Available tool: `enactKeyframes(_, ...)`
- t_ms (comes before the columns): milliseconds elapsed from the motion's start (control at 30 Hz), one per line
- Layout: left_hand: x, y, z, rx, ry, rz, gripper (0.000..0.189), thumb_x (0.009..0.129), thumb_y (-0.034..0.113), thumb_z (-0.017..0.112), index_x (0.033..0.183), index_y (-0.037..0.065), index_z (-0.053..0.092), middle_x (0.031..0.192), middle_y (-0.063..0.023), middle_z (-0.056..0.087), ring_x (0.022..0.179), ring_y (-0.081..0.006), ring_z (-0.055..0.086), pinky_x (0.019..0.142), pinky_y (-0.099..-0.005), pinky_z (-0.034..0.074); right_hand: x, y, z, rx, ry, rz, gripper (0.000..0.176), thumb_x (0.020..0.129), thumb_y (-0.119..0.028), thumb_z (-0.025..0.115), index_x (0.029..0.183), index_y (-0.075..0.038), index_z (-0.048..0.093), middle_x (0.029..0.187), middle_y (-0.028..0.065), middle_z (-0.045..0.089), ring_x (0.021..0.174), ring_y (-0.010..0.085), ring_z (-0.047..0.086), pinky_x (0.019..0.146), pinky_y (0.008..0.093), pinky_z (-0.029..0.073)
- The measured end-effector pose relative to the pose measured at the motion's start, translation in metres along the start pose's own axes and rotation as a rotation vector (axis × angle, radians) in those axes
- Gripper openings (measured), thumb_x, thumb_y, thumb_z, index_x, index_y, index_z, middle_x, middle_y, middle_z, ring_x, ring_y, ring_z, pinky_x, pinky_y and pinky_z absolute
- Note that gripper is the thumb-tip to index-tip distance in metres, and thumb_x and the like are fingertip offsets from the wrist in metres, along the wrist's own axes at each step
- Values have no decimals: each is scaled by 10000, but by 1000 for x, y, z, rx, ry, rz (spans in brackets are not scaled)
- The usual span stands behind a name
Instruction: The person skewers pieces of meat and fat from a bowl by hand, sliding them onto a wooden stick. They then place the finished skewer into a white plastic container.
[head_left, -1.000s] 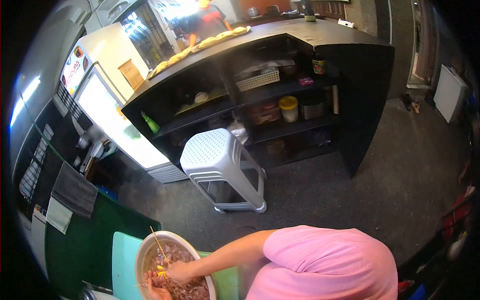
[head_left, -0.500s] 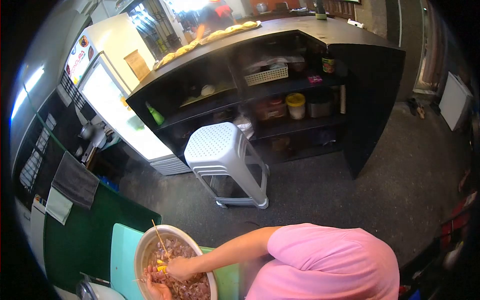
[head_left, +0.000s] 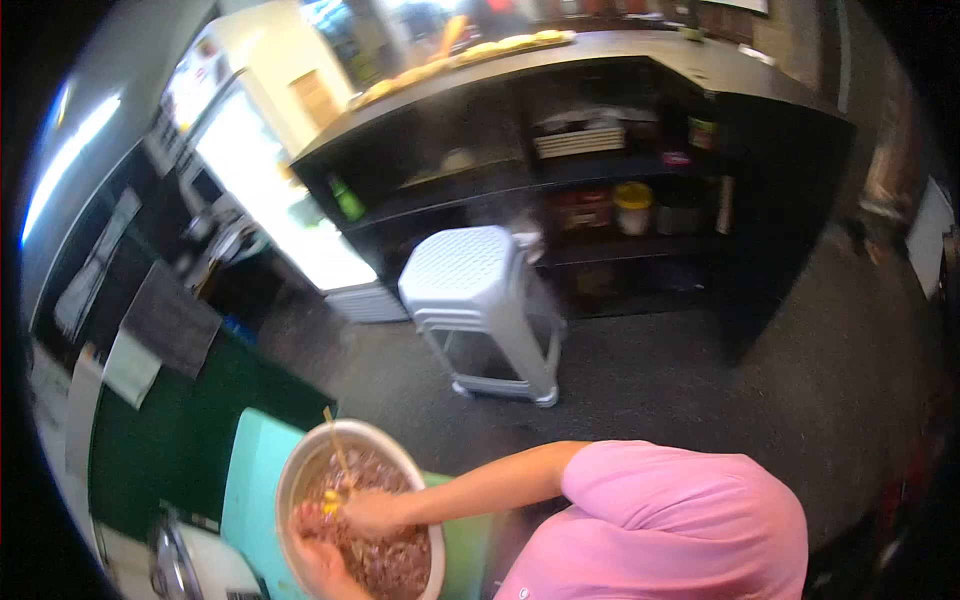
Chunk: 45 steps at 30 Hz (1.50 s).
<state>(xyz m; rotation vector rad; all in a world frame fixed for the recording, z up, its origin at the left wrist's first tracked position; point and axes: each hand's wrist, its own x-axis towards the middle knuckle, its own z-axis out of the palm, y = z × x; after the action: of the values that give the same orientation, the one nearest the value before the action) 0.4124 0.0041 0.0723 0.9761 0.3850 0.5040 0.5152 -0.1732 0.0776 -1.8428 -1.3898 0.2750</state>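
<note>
A round pale tub [head_left: 434, 560] filled with chopped meat [head_left: 385, 565] sits at the bottom left on a light green surface [head_left: 250, 470]. Over the meat, my right hand [head_left: 372, 512] has its fingers closed near small yellow pieces [head_left: 332, 500]; what it grips is too blurred to make out. My left hand [head_left: 322, 560] is beside it at the tub's left side, its fingers partly hidden and smeared. A thin wooden stick [head_left: 338, 450] slants up from the meat past the tub's far rim.
A stacked white stool [head_left: 465, 265] stands ahead on the dark floor. Behind it is a black shelf counter [head_left: 430, 130] with a tray of yellow food [head_left: 500, 47]. A lit fridge [head_left: 270, 180] stands left; a rice cooker [head_left: 205, 565] is at lower left. A blurred person is behind the counter.
The view has shifted, so the counter, stool and tub appear farther right. My left hand has come up further into view, and the stick stands more upright.
</note>
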Motion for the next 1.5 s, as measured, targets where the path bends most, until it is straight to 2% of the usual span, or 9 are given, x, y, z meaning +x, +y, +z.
enactKeyframes(133,-10,-3,12,79,69,85,360,943,342,484,1149,53,547,1175,-123,567,1102,-267,522,931,-425,426,-1,-7,-7,58,-16,61,162,716,-119,568,658,20,627,663,236,612,603,360,624,557,453,493)
enactKeyframes(233,-14,0,22,-136,30,53,445,976,387,383,1207,23,494,1182,-134,572,1067,-255,541,910,-456,466,2,-10,-18,-1,-132,35,180,814,-117,498,827,36,592,706,281,601,658,391,630,597,474,489)
enactKeyframes(267,-16,6,28,-131,34,47,473,975,413,367,1209,21,491,1161,-132,584,1028,-248,565,911,-441,468,2,-11,-14,36,16,67,197,851,-132,478,915,27,577,768,298,605,727,419,625,641,495,482)
enactKeyframes(300,-15,8,25,-165,36,60,485,971,433,362,1185,19,496,1146,-133,590,1017,-253,572,908,-433,471,4,-11,-15,62,0,62,204,881,-132,453,990,3,561,813,299,606,770,444,611,673,508,468)
enactKeyframes(500,-6,7,0,-301,194,107,524,944,507,379,1067,16,516,997,-114,602,961,-274,584,890,-412,487,12,0,-6,89,64,-41,167,891,-153,473,969,-29,553,768,293,594,765,469,586,682,542,443)
enactKeyframes(667,-10,11,10,-265,127,173,255,958,216,482,1114,23,542,1007,-101,600,943,-207,593,870,-367,512,11,3,-6,75,20,-69,168,896,-143,472,949,-10,559,772,296,589,777,466,579,698,529,439)
enactKeyframes(1000,-14,8,12,-144,124,206,274,947,215,511,1138,23,546,1059,-115,616,985,-210,610,846,-362,526,10,-5,-12,54,-20,-32,195,896,-138,477,994,-3,578,796,291,597,793,459,582,691,522,431)
enactKeyframes(1267,-12,-5,23,60,-19,-15,209,903,180,580,1024,10,589,976,-95,642,912,-196,634,799,-357,549,11,-5,-11,85,74,-53,192,910,-159,475,988,-12,572,827,286,606,811,454,588,695,512,440)
enactKeyframes(1500,-20,1,31,61,35,76,184,887,110,586,1015,-23,586,998,-121,645,915,-206,638,823,-357,545,11,-7,-11,104,57,12,206,909,-170,484,1024,-18,563,832,280,611,816,450,592,704,508,443)
